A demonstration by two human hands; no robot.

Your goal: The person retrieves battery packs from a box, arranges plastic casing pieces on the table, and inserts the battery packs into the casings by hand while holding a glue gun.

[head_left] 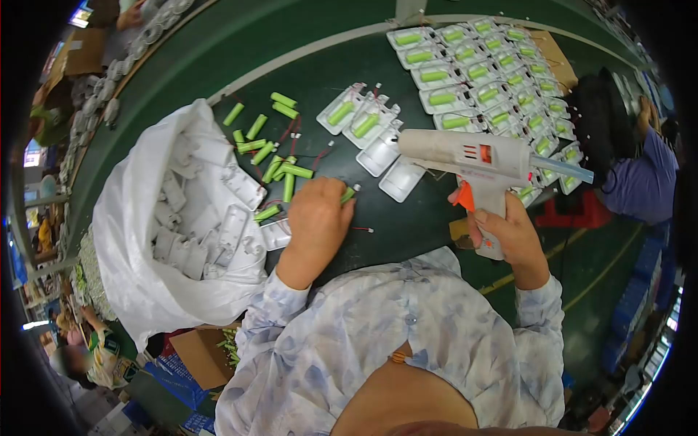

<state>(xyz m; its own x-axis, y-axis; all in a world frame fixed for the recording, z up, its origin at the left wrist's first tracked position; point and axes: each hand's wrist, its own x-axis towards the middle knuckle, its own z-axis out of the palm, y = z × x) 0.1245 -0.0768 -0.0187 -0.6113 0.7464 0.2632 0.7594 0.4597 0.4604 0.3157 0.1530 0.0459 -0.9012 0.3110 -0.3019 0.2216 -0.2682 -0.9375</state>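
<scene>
My right hand (515,236) is wrapped round the handle of a white hot glue gun (465,154), which has an orange trigger. The nozzle points left, and a clear glue stick (563,168) sticks out of the back. My left hand (318,218) is closed on a green battery (348,195), whose end shows by the fingertips. Beyond that hand, loose green batteries (297,170) with thin wires lie in a heap. Two bare white plastic housings (402,179) lie between my hands. Further back, two other white housings (339,112) each hold a green battery.
A white sack (120,218) full of white plastic housings stands at the left. Rows of housings with batteries (478,71) cover the table's far right. A cardboard box (200,356) sits low at the left. Another person's purple sleeve (640,178) shows at the right.
</scene>
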